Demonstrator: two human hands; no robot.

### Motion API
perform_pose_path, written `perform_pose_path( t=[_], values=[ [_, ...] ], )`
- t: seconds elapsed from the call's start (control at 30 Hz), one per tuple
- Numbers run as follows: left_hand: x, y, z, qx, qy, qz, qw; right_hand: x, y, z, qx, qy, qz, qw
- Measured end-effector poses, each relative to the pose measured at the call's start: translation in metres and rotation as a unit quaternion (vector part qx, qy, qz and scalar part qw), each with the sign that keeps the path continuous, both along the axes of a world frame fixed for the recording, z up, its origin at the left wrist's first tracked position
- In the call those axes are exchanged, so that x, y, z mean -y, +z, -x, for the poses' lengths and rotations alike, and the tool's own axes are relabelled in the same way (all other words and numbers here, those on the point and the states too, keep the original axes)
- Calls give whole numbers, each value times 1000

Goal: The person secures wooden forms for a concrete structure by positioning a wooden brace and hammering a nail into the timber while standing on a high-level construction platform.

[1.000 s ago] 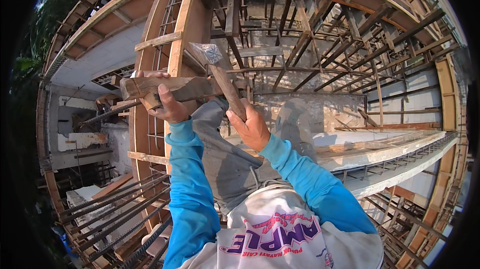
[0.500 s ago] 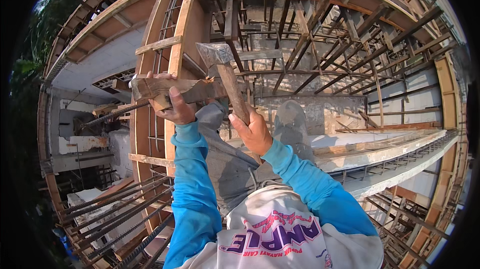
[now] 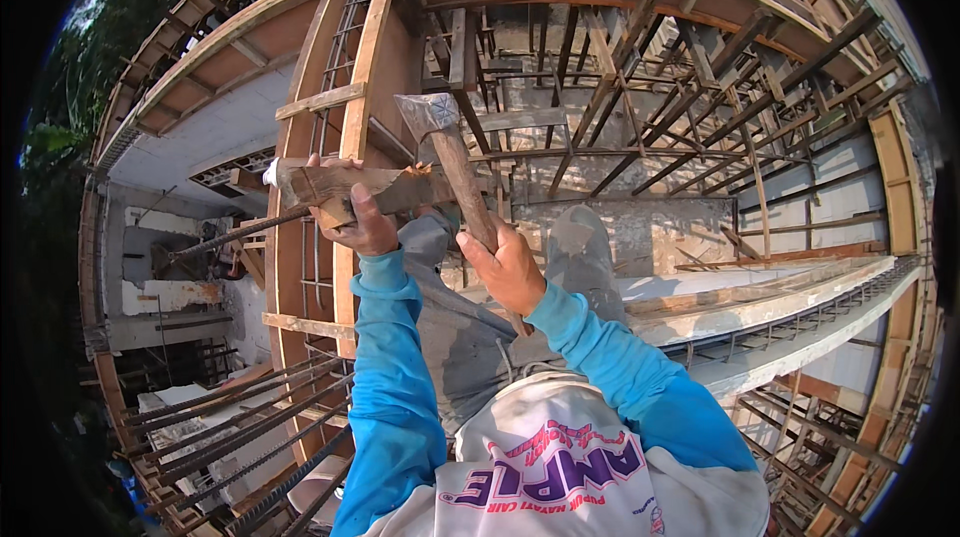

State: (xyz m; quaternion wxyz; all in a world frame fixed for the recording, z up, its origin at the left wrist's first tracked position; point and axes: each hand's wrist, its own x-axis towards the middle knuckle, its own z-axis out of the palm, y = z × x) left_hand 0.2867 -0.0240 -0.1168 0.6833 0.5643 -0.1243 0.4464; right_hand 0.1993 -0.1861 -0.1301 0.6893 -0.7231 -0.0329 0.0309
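My left hand (image 3: pixel 366 227) is closed around a short wooden board (image 3: pixel 388 187), thumb across its near face. The board lies roughly level, with a ragged, splintered upper edge toward its right part. In my right hand (image 3: pixel 512 272) is a hatchet (image 3: pixel 462 169), its wooden handle gripped low and its grey metal head upright, blade pointing left. The hatchet stands just right of the splintered edge, its handle crossing in front of the board's right part. Whether the two touch, I cannot tell.
Beneath the board runs a timber beam form (image 3: pixel 352 137) with steel bars inside. Several rebar rods (image 3: pixel 250 402) jut out at lower left. Past my knees, a lower level holds many timber props (image 3: pixel 640 127). To the right a concrete ledge (image 3: pixel 770 337) carries rebar.
The board's left end has turned and dropped slightly in my left hand. The hatchet stays nearly in place beside it. The whole view has shifted a little.
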Motion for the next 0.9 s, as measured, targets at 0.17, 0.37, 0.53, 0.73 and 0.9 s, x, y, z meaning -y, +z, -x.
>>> perform_pose_path(
  t=[0.17, 0.37, 0.53, 0.73, 0.9],
  values=[
    [8, -1, 1, -52, 73, -28, 996, 8, 42, 0, 188, -57, -172, 965],
    [14, -3, -1, -22, 41, 10, 999, -11, -56, 19, -100, 38, 9, 994],
    [11, -10, 3, -43, 51, -10, 998, 5, 11, 10, -59, 40, 26, 997],
    [17, -8, -10, -28, 77, -15, 997, -11, -3, 7, 225, -114, -251, 934],
    [28, 9, -5, -43, 92, 21, 995, -10, -61, 1, -47, 45, 39, 997]
  ],
)
